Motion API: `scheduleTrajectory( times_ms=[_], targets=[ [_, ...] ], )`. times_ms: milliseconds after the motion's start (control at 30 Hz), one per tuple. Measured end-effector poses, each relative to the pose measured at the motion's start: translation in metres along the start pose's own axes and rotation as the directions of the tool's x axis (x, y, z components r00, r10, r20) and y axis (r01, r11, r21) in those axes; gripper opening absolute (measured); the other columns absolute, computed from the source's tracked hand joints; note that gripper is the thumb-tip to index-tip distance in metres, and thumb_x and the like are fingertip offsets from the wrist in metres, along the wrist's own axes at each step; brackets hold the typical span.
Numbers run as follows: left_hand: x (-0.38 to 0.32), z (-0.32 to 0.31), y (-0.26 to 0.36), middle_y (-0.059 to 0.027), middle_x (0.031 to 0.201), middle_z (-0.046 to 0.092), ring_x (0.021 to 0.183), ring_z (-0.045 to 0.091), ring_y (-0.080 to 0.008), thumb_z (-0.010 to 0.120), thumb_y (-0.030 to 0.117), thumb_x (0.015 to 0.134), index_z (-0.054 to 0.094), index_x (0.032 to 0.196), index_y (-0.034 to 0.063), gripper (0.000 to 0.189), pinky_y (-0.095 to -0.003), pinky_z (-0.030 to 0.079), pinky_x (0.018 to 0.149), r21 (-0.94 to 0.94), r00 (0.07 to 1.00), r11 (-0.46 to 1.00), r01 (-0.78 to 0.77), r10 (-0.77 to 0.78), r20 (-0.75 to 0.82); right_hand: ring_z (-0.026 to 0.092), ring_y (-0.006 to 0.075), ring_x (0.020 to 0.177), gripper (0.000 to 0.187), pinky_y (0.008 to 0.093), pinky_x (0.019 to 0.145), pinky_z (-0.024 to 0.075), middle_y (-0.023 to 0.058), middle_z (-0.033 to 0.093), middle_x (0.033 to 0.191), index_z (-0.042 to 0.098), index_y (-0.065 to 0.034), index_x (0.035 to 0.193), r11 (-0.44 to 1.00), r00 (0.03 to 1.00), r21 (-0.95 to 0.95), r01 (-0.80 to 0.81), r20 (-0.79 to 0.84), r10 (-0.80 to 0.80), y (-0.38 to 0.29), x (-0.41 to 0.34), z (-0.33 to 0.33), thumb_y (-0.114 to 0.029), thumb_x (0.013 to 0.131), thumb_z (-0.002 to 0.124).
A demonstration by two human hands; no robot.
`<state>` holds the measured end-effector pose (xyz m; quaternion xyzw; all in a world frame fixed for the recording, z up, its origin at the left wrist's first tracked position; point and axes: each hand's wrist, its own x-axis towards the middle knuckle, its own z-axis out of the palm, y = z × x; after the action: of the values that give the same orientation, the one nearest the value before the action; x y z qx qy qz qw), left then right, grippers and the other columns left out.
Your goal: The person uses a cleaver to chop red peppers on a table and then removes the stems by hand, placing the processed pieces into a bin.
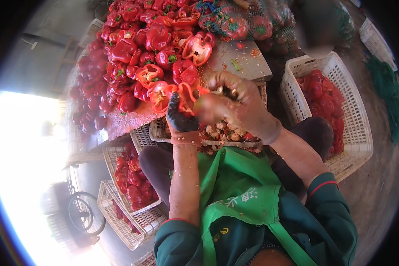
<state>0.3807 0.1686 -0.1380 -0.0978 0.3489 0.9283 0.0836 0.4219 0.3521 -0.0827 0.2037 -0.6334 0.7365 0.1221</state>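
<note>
My left hand (183,116), in a dark-coated glove, grips a cut-open red bell pepper (187,96) with its hollow inside showing. My right hand (242,103), in a soiled glove, is curled against the pepper's right side. A pale, seedy bit shows between its fingers, but blur and the fingers hide what it is. Below both hands, a crate (232,143) holds pepper cores and seeds (234,131). Just beyond them, a large heap of red bell peppers (136,53) covers the table, with several halved ones along its near edge.
A white plastic crate (355,123) of pepper pieces (321,99) stands at right. More crates (111,159) with pepper pieces stand at left. Beyond the board (249,61) lie mesh sacks (269,23) of peppers. A bicycle wheel (86,212) is at lower left. Green netting (384,89) lies far right.
</note>
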Motion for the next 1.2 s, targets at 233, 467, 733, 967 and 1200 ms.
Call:
scheduleTrajectory(
  times_ms=[233, 467, 733, 967, 1200],
  targets=[
    [-0.001, -0.047, 0.023, -0.0137, 0.124, 0.063, 0.111, 0.062, -0.0307, 0.050, 0.027, 0.098, 0.055, 0.129, 0.0047, 0.039, -0.0429, 0.050, 0.096, 0.441, 0.937, 0.828, -0.347, 0.280, 0.210, 0.061, 0.0122, 0.069, 0.021, 0.0255, 0.064, 0.0521, 0.0058, 0.063, 0.084, 0.061, -0.0040, 0.108, 0.971, 0.975, 0.105, -0.217, 0.070, 0.211, 0.022, -0.012, -0.011, -0.012, 0.089, 0.066],
    [-0.068, -0.040, 0.067, -0.0117, 0.133, 0.056, 0.118, 0.056, -0.0297, 0.058, 0.034, 0.093, 0.049, 0.137, 0.0099, 0.051, -0.0388, 0.054, 0.083, -0.109, 0.975, 0.969, -0.222, 0.219, -0.038, 0.068, 0.0211, 0.085, 0.029, 0.0324, 0.071, 0.0539, 0.0120, 0.068, 0.096, 0.063, -0.0017, 0.108, 0.800, 0.997, -0.596, -0.070, -0.011, 0.079, 0.076, -0.014, -0.017, -0.003, 0.080, 0.072],
    [-0.130, -0.241, 0.254, -0.0177, 0.133, 0.054, 0.111, 0.060, -0.0232, 0.057, 0.005, 0.093, 0.040, 0.141, -0.0039, 0.052, -0.0412, 0.054, 0.092, 0.995, 0.508, -0.095, 0.024, 0.858, 0.070, 0.064, 0.0282, 0.098, 0.041, 0.0387, 0.081, 0.0534, 0.0117, 0.063, 0.109, 0.061, -0.0087, 0.113, 0.667, 0.996, -0.740, 0.084, 0.083, -0.033, 0.096, 0.071, 0.032, -0.016, 0.076, 0.079],
    [-0.128, -0.241, 0.190, -0.0141, 0.124, 0.059, 0.107, 0.060, -0.0212, 0.060, -0.009, 0.087, 0.049, 0.135, -0.0029, 0.050, -0.0350, 0.050, 0.093, 0.988, 0.569, -0.144, -0.058, 0.808, 0.151, 0.056, 0.0384, 0.113, 0.065, 0.0432, 0.097, 0.0461, 0.0191, 0.054, 0.127, 0.053, -0.0053, 0.127, 0.467, 0.989, -0.882, 0.059, 0.114, 0.091, 0.137, 0.085, 0.044, -0.018, 0.070, 0.082],
    [-0.066, -0.091, 0.117, -0.0123, 0.113, 0.063, 0.102, 0.063, -0.0212, 0.065, -0.003, 0.083, 0.056, 0.125, -0.0019, 0.043, -0.0346, 0.050, 0.092, 0.886, 0.795, 0.146, -0.439, 0.523, 0.307, 0.057, 0.0160, 0.114, 0.052, 0.0328, 0.093, 0.0474, 0.0100, 0.062, 0.124, 0.055, -0.0033, 0.124, 0.738, 0.991, -0.663, -0.127, -0.049, 0.126, 0.161, 0.086, 0.009, -0.007, 0.077, 0.077]
  ],
)
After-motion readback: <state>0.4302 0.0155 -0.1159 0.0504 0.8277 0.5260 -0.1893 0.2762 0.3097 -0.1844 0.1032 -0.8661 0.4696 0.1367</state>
